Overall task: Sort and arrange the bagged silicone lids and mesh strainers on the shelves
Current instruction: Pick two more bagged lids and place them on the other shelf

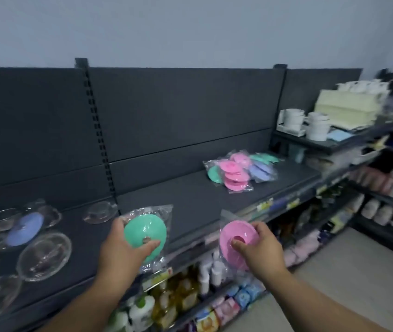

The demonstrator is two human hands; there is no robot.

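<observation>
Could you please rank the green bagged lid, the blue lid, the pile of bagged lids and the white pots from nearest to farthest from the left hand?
1. Green bagged lid: in the grip of the left hand.
2. Blue lid: on the shelf, to its left.
3. Pile of bagged lids: farther right along the shelf.
4. White pots: upper shelf, far right.

Left hand (116, 245) holds a green bagged lid (145, 233); right hand (260, 248) a pink one (232, 232).

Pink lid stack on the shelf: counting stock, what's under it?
A green bagged lid pokes out from under the pink stack, at left; anything fully beneath is hidden.
</observation>
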